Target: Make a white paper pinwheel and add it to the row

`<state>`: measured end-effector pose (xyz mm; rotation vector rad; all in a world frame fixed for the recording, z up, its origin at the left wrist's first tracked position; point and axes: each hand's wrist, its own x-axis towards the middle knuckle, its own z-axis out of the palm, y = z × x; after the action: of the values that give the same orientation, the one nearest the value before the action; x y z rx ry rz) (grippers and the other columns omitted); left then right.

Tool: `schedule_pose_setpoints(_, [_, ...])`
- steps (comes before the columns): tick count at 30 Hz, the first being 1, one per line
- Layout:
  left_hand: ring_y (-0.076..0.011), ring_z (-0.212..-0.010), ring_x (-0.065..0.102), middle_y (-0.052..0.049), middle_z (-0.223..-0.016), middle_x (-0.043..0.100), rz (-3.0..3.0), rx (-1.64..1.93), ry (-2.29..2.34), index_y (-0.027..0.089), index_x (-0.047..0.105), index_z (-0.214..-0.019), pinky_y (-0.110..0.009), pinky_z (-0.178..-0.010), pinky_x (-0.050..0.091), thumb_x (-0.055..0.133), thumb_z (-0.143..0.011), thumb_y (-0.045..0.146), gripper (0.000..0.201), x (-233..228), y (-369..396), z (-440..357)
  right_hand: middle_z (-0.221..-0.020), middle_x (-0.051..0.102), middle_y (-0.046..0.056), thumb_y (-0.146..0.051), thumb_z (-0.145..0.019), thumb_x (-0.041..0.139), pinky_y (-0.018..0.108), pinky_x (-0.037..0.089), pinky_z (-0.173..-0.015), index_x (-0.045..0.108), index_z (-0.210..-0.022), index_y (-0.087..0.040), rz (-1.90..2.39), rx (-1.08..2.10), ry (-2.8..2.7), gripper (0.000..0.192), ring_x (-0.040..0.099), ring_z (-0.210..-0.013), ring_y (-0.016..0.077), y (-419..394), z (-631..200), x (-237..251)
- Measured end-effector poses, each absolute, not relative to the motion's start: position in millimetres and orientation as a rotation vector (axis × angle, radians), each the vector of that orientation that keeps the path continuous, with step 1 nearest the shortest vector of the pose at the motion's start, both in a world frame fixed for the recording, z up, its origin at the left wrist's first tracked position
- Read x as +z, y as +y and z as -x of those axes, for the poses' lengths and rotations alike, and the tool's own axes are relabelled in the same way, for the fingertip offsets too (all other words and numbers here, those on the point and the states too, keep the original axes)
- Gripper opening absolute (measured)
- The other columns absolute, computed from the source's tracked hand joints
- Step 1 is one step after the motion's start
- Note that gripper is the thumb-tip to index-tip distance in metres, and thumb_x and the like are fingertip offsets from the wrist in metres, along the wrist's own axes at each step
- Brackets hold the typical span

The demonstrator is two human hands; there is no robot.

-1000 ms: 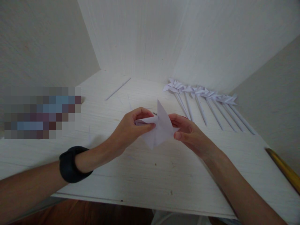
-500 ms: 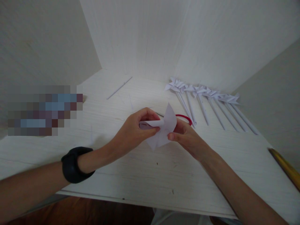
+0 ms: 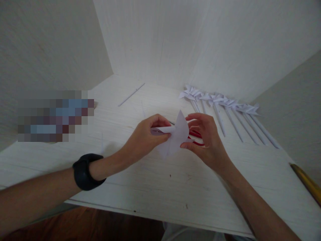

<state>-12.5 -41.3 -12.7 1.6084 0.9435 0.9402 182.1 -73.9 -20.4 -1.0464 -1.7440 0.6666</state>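
White tabletop (image 3: 150,187), walled at the back and on both sides. It bears a row of paper pinwheels (image 3: 218,99) at back right, heads towards the back wall, sticks slanting towards the near edge. Thin paper stick (image 3: 131,94) lies alone at back left; pixelated patch (image 3: 55,117) at far left, content cannot be told.

Folded paper (image 3: 178,135) is held above the middle of the table. One sharp tip points to the back wall, another to the near edge — long axis roughly between these two. Its rolled fold runs crosswise, open end to the left.

Left hand (image 3: 146,135) pinches the fold, thumb against fingers. Right hand (image 3: 210,140) spread and curved at the paper's right edge — thumb contact unclear. Red-handled scissors (image 3: 195,134) partly hidden behind the paper.
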Motion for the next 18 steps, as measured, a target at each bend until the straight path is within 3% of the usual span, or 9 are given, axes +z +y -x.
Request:
schedule_pose_setpoints(7, [-0.012, -0.074, 0.06, -0.001, -0.089, 0.065, -1.555, 0.924, 0.962, 0.016, 0.057, -0.087, -0.023, -0.064, 0.046, 0.065, -0.07, 0.019, 0.019, -13.8, -35.8, 13.5, -0.099, 0.054, 0.004, -0.019, -0.078, 0.066, 0.03, 0.047, -0.081, 0.058, -0.091, -0.023, 1.011, 0.144, -2.09, 0.015, 0.053, -0.095, 0.0165, -72.5, -190.6, -6.6])
schedule_pose_setpoints(18, [-0.0136, -0.075, 0.06, -0.002, -0.09, 0.065, -1.486, 0.929, 0.991, 0.016, 0.058, -0.086, -0.024, -0.064, 0.045, 0.067, -0.068, 0.021, 0.021, -11.6, -36.0, 12.7, -0.096, 0.055, 0.002, -0.016, -0.078, 0.064, 0.03, 0.047, -0.079, 0.065, -0.089, -0.025, 1.121, 0.208, -2.019, 0.014, 0.055, -0.09, 0.015, -66.1, -201.6, -8.1])
